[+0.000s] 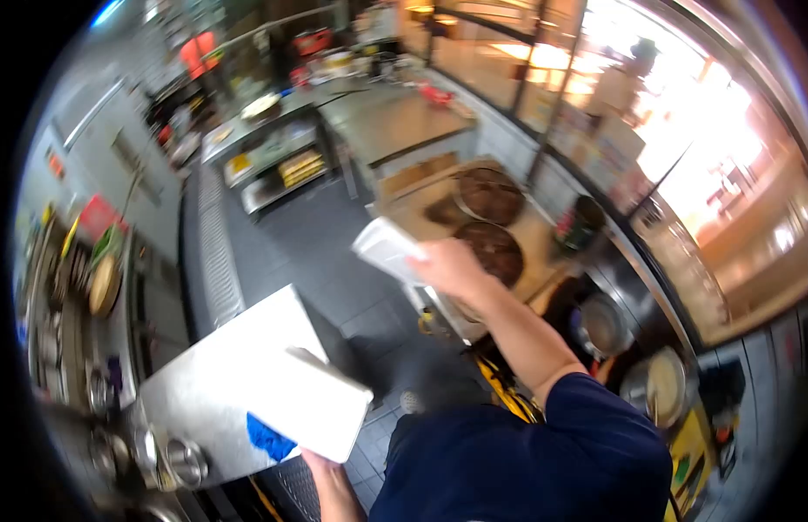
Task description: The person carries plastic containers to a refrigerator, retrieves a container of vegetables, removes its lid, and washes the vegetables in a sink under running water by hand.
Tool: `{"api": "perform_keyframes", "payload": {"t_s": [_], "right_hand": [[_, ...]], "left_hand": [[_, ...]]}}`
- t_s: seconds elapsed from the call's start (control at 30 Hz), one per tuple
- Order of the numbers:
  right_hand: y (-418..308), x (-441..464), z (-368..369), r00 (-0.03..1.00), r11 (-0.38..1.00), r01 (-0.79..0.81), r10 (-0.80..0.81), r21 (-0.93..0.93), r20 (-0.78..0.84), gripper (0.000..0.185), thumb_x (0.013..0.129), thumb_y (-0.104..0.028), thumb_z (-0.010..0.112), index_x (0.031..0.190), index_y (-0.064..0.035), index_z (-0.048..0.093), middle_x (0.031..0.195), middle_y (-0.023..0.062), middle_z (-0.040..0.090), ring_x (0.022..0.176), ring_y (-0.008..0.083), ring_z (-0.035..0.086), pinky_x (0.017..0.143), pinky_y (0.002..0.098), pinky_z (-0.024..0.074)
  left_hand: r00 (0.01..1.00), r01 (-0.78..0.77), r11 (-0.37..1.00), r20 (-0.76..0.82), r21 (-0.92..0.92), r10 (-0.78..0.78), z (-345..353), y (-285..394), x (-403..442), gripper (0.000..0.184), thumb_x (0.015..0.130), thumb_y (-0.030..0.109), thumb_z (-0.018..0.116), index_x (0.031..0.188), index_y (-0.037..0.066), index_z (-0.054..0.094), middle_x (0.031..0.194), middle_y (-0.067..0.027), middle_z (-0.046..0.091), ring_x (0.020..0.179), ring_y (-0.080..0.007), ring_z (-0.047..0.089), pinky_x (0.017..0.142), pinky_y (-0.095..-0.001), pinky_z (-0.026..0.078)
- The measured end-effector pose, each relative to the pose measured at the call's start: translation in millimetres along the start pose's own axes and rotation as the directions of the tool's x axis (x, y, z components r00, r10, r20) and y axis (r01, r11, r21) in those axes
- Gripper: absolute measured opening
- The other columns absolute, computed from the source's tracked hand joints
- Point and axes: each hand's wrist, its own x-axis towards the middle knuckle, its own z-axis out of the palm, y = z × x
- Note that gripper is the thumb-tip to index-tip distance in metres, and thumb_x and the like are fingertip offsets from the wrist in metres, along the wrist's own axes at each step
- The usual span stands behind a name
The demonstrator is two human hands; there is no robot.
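My right hand [452, 265] is stretched forward, its fingers closed on a white, flat-sided object [385, 248], perhaps a plastic container; blur hides its exact kind. It is held in the air, left of the round dark pans. Low in the view, my left hand [320, 461] grips the near edge of a white rectangular board [321, 404], its fingers mostly hidden beneath. The board overlaps the edge of a metal table [195, 383]. A crumpled blue cloth [269, 438] lies on that table, beside the board and close to my left hand.
Two round dark pans [491, 196] sit on a counter ahead right. Pots [656, 387] stand along the right side. Metal bowls [186, 461] are at the table's near-left corner. Dark tiled floor [282, 235] runs ahead toward a shelved steel unit [287, 174]. A person [617, 91] is beyond the window.
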Motion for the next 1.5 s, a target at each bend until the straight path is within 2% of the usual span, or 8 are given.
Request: {"api": "perform_keyframes", "payload": {"t_s": [0.17,0.23,0.33,0.43,0.57,0.83,1.03,1.5], "right_hand": [[15.7,103.2,20.0,0.972,0.989,0.135,-0.121,0.060,-0.203,0.035,0.092,-0.034,0.066,0.089,0.0002,0.070,0.077,0.0249,0.067,0.073,0.0438,0.066,0.067,0.0473,0.0520],[14.2,140.8,19.8,0.985,0.985,0.048,-0.019,0.166,-0.172,0.036,0.091,-0.035,0.066,0.095,0.0006,0.070,0.084,0.0271,0.067,0.079,0.0441,0.066,0.071,0.0451,0.0522],[27.6,211.3,29.4,0.980,0.968,-0.032,0.080,0.247,-0.183,0.034,0.095,-0.027,0.066,0.102,0.0063,0.069,0.086,0.0182,0.072,0.077,0.0230,0.068,0.073,0.0360,0.0518],[31.7,287.8,38.3,0.975,0.708,-0.126,0.218,0.695,-0.045,0.036,0.096,-0.026,0.065,0.108,0.0081,0.067,0.097,0.0144,0.072,0.087,0.0228,0.069,0.079,0.0340,0.0515],[45.9,406.7,66.0,0.971,0.439,-0.138,0.237,0.888,0.033,0.035,0.095,-0.017,0.065,0.117,0.0099,0.063,0.104,0.0121,0.069,0.091,0.0196,0.066,0.083,0.0325,0.0523],[30.9,614.8,120.4,0.987,0.517,-0.155,0.124,0.842,0.105,0.041,0.097,-0.020,0.063,0.126,0.0087,0.057,0.113,0.0149,0.068,0.098,0.0226,0.067,0.088,0.0345,0.0535],[-18.8,730.7,179.1,0.967,0.385,-0.251,0.052,0.888,0.251,0.040,0.098,-0.019,0.062,0.126,0.0095,0.057,0.115,0.0164,0.067,0.100,0.0232,0.067,0.090,0.0342,0.0523],[-108.4,958.8,284.1,0.892,0.234,-0.447,0.054,0.863,0.448,0.047,0.099,-0.020,0.057,0.134,0.0105,0.050,0.126,0.0224,0.063,0.112,0.0339,0.064,0.099,0.0433,0.0511]], "left_hand": [[0.995,-0.058,0.996,0.078,-0.072,0.064,20.6,25.9,91.2,0.048,0.103,0.028,0.042,0.140,-0.002,0.049,0.135,-0.0184,0.059,0.120,-0.0345,0.060,0.100,-0.0457,0.053],[0.995,-0.057,0.994,0.079,-0.094,0.065,32.8,32.5,118.6,0.049,0.103,0.030,0.043,0.139,-0.002,0.050,0.134,-0.0173,0.060,0.120,-0.0332,0.061,0.100,-0.0448,0.053],[0.996,-0.059,0.989,0.066,-0.133,0.068,55.6,45.3,162.1,0.050,0.102,0.033,0.045,0.137,-0.001,0.052,0.130,-0.0157,0.064,0.118,-0.0315,0.063,0.099,-0.0437,0.053],[0.994,-0.087,0.980,0.045,-0.179,0.096,62.6,49.5,212.8,0.051,0.102,0.034,0.045,0.138,-0.002,0.052,0.131,-0.0168,0.063,0.118,-0.0325,0.063,0.100,-0.0438,0.053],[0.991,-0.127,0.954,0.000,-0.271,0.132,101.6,65.2,271.2,0.052,0.102,0.034,0.044,0.139,-0.002,0.050,0.131,-0.0185,0.062,0.117,-0.0348,0.063,0.100,-0.0454,0.053],[0.951,-0.302,0.887,-0.168,-0.350,0.258,203.6,111.4,383.5,0.051,0.103,0.032,0.042,0.140,-0.003,0.048,0.132,-0.0206,0.061,0.117,-0.0362,0.063,0.097,-0.0475,0.055],[0.920,-0.366,0.857,-0.283,-0.363,0.273,226.8,156.1,483.4,0.050,0.102,0.030,0.044,0.138,-0.005,0.050,0.131,-0.0214,0.062,0.117,-0.0353,0.063,0.098,-0.0463,0.054],[0.931,-0.364,0.869,-0.131,-0.335,0.340,243.0,329.3,729.7,0.049,0.098,0.029,0.058,0.135,-0.002,0.055,0.128,-0.0160,0.065,0.114,-0.0289,0.066,0.097,-0.0427,0.054]]}}
